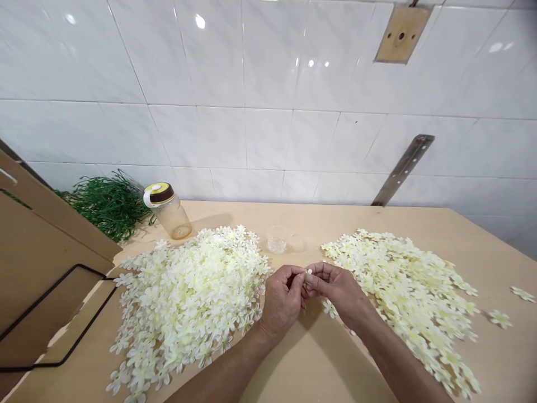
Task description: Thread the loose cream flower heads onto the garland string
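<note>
We bring both hands together over the tan tabletop (310, 369). Our left hand (280, 296) pinches with thumb and fingers, and our right hand (338, 288) meets it fingertip to fingertip; between them they grasp a small white piece (309, 272), too small and too covered for us to make out fully.

Taking our fingertips as the centre of the dial, a heaped pile of pale yellow-white artificial flowers (193, 296) spreads at nine o'clock, and a flatter pile of the same kind (406, 291) lies at three o'clock, with two stray blossoms (500, 319) beyond it. A single flower (330, 309) sits near five o'clock, just beside our right hand. At eleven we see a small clear cup (277, 243); farther out at ten stand a brown-and-yellow-lidded bottle (170, 212) and, past it, a bunch of green stems (111, 207). At one, a metal bracket (403, 170) leans against the tiled wall (268, 134).
</note>
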A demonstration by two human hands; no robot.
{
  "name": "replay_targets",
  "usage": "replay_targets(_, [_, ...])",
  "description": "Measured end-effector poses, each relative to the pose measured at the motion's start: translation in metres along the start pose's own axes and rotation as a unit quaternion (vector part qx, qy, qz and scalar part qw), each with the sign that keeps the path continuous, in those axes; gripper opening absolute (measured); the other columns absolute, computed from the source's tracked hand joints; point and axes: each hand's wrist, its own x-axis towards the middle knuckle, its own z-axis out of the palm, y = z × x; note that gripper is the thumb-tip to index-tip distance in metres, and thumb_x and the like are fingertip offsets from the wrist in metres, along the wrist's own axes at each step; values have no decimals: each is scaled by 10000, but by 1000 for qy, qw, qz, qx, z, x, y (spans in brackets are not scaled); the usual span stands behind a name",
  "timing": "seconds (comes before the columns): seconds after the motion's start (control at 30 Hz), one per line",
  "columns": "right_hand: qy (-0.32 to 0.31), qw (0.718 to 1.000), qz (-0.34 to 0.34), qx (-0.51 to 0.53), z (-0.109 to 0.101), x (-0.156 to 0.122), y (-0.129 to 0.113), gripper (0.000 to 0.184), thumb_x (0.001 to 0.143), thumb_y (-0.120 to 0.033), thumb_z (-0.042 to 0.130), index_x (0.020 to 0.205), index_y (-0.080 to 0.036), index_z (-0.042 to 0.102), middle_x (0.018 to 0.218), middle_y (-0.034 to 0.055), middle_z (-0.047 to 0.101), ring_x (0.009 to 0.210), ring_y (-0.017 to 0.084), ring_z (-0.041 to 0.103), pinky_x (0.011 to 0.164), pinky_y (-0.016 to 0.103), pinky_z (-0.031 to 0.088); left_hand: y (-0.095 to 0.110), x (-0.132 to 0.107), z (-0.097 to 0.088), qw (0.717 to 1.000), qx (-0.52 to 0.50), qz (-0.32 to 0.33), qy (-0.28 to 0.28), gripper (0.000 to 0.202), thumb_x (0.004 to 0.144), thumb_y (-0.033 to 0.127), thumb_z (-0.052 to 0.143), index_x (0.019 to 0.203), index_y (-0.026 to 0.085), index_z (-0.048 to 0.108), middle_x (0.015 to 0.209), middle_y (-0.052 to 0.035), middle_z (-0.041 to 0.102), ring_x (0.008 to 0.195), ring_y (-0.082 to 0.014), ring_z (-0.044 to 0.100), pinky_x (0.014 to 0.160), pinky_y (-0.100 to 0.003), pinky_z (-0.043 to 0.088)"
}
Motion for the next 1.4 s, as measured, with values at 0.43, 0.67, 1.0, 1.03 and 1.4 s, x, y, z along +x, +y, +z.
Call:
replay_targets(0.43, [53, 943, -155, -289, 0, -5, 1, 113, 863, -320, 599, 888, -215, 631, 756, 32, 707, 692, 187, 677, 681, 317, 546, 3, 7, 0, 994, -79, -69, -15, 307, 786, 438, 685, 744, 145, 603, 552, -16, 614, 448, -129, 548, 454, -248, 467])
replay_targets(0.67, [36, 987, -80, -136, -3, -6, -3, 272, 777, -403, 721, 907, -167, 683, 736, 58, 730, 693, 197, 696, 681, 315, 578, 8, 9, 0, 990, -116, -71, -42, 309, 784, 418, 700, 765, 123, 609, 561, -18, 624, 426, -103, 529, 460, -227, 441])
replay_targets(1.0, [10, 993, -93, -74, -1, -2, 1, 349, 737, -429, 767, 930, -144, 709, 666, 54, 717, 610, 172, 656, 598, 299, 549, 7, 8, -1, 946, -272, -149, -92, 345, 791, 435, 691, 687, 130, 568, 463, 40, 518, 339, -32, 369, 440, -198, 316])
replay_targets(1.03, [13, 991, -104, -86, 0, -2, 1, 340, 747, -428, 758, 934, -148, 714, 668, 52, 716, 607, 171, 652, 592, 297, 546, 7, 8, -1, 946, -272, -148, -93, 355, 803, 444, 676, 675, 136, 554, 455, 42, 516, 328, -32, 361, 447, -204, 328])
replay_targets(1.4, [26, 971, -144, -187, 0, -5, 6, 279, 807, -400, 705, 983, -186, 677, 645, 15, 684, 511, 140, 615, 495, 249, 535, 4, 8, 0, 945, -255, -190, -74, 296, 761, 403, 673, 682, 159, 526, 439, 22, 537, 301, -64, 392, 360, -210, 249])
